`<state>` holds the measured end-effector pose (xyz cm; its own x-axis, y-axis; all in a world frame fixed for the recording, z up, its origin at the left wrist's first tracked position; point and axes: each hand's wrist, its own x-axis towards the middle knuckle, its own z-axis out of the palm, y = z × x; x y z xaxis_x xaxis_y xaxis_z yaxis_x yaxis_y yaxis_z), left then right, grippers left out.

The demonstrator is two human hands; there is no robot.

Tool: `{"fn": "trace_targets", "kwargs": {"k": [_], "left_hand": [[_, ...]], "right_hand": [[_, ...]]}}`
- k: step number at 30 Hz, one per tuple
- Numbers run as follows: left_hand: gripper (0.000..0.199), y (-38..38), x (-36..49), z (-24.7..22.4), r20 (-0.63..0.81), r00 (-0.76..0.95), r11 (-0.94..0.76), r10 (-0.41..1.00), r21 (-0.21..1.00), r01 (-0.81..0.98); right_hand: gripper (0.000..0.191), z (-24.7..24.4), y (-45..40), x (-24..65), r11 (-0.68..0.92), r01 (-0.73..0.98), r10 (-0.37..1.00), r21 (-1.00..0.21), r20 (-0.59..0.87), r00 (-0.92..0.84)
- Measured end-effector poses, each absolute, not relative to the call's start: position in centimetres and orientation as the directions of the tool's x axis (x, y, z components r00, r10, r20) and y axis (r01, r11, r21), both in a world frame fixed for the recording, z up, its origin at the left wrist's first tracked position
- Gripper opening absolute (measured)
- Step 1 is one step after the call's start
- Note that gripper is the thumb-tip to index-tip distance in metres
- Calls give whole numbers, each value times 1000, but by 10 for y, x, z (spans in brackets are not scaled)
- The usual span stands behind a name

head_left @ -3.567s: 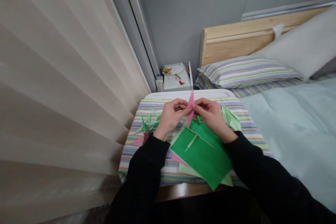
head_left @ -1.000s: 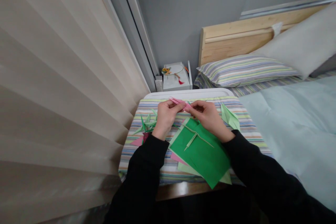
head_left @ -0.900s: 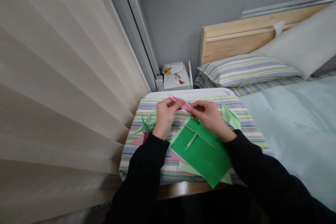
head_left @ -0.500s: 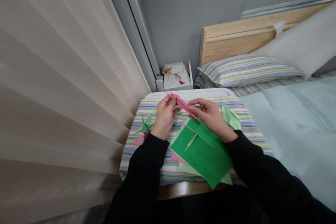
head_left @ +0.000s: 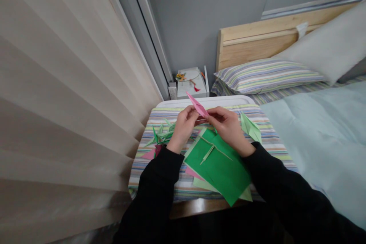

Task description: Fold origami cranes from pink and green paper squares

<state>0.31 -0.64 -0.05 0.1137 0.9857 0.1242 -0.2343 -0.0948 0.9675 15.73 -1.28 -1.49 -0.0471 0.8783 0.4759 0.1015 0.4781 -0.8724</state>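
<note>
Above striped bedding point(head_left: 148, 175), left hand point(head_left: 183, 127) and right hand point(head_left: 227, 126) close together, both pinching a folded pink origami piece point(head_left: 197, 106) over green origami sheets point(head_left: 217, 171); too tight a grip risking a crumpled, torn point.

We count two hands, the left hand point(head_left: 183, 127) and the right hand point(head_left: 228, 127), sharing one pink folded paper point(head_left: 197, 106). Nearer us lies one large green sheet point(head_left: 217, 167), with one pale green crane point(head_left: 251, 127) to its right and a cluster of green cranes point(head_left: 160, 135) to the left, too tangled to count. Farther off we see two pillows, one striped pillow point(head_left: 267, 76) and one plain pillow point(head_left: 323, 42).
</note>
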Motion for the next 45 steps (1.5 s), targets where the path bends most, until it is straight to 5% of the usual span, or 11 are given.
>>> {"fn": "trace_targets", "kwargs": {"k": [5,9,20,26,32,45], "left_hand": [[17,-3,0,-2,196,-59,-202,979,973,-110],[5,-7,1,2,333,26,-334,943,941,62],[40,-13,11,-4,345,24,-339,938,902,269],[34,-10,8,-6,439,6,-399,899,812,425],[14,-11,7,-5,441,47,-423,896,818,389],[13,-9,4,-8,442,-15,-406,897,836,368]], "right_hand": [[3,-14,-15,155,552,236,831,-800,552,-71],[13,-13,-16,153,592,337,794,-732,602,-87],[33,-23,-16,147,640,529,721,-558,675,-159],[28,-25,-18,144,655,578,687,-487,703,-186],[15,-24,-15,146,656,524,679,-543,727,-97],[12,-22,-11,152,589,475,758,-654,650,-45]]}}
